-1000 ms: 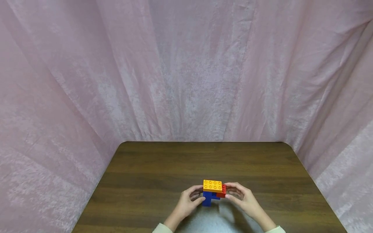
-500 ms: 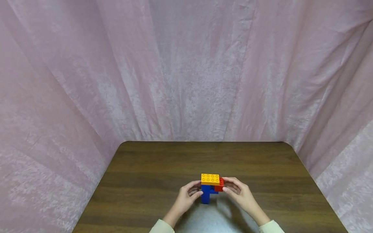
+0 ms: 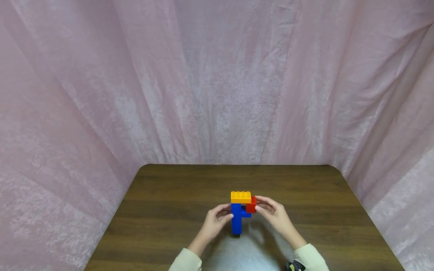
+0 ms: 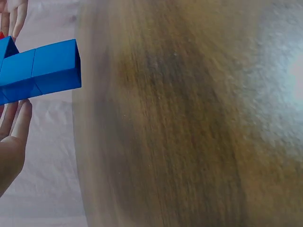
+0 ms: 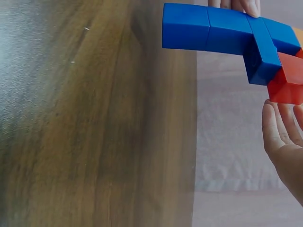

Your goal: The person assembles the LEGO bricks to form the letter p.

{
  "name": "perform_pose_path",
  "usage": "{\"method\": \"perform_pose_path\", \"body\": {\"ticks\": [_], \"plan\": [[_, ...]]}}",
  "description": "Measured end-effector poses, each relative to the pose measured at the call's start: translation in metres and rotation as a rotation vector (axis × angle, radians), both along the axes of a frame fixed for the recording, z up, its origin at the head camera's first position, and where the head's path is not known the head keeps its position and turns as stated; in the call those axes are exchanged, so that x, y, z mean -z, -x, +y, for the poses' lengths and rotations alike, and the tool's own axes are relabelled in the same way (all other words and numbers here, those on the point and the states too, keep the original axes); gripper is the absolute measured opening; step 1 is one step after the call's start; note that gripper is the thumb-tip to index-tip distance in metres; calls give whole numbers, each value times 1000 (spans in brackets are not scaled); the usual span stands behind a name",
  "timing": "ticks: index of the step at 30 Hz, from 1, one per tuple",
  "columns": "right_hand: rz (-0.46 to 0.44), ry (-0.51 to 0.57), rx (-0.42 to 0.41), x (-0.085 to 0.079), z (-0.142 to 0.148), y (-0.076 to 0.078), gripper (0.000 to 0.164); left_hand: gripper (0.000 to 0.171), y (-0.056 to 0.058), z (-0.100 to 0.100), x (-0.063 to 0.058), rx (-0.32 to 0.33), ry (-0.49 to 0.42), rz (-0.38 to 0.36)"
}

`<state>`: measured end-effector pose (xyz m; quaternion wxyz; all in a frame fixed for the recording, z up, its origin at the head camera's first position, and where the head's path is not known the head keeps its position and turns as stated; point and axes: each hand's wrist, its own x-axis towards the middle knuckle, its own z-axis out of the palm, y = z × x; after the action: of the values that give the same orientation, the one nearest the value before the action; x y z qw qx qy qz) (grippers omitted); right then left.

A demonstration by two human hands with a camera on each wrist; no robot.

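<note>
Between my two hands is a toy building-brick structure, held up off the tabletop. Blue bricks [image 3: 236, 222] form its upright column, and a short blue arm [image 3: 246, 215] juts out to the right. A yellow-orange brick [image 3: 241, 197] with studs lies flat across the top. Under that brick's right end sits a red brick [image 3: 251, 207]. My left hand [image 3: 213, 222] pinches the blue column from the left, while my right hand [image 3: 276, 214] pinches the red brick from the right. In the right wrist view, the blue column [image 5: 208, 28] and red brick [image 5: 288, 78] appear from below.
The dark wooden table [image 3: 162, 210] spreads under the hands, with a bright reflection near the front. Pink curtains [image 3: 217, 82] hang behind it and along both sides. A black wrist device [image 3: 295, 266] shows at the right sleeve.
Both hands have raised the brick structure together, moving it upward and slightly left in the head view. More of the blue column shows now. The same grip continues.
</note>
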<state>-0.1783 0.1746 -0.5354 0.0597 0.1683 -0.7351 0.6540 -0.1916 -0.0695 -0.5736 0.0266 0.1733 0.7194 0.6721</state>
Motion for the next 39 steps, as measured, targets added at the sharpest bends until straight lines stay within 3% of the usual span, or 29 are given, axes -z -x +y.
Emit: {"method": "perform_pose_path", "body": {"ticks": [9, 15, 23, 29, 37, 39], "plan": [[-104, -50, 83, -2, -4, 13, 36, 38, 4, 1, -3, -76, 50, -71], [-186, -48, 86, 4, -6, 20, 39, 36, 7, 4, -5, -107, 54, -112], [-172, -29, 95, 14, -7, 28, 37, 38, 9, 10, 1, -127, -14, -202], [-172, -24, 92, 20, -8, 32, 38, 38, 14, 11, 10, -141, -7, -208], [-217, -39, 64, 21, -9, 33, 43, 41, 15, 11, 10, -154, -14, -225], [-223, -42, 61, 22, -10, 34, 43, 40, 12, 11, 2, -154, -16, -226]]}}
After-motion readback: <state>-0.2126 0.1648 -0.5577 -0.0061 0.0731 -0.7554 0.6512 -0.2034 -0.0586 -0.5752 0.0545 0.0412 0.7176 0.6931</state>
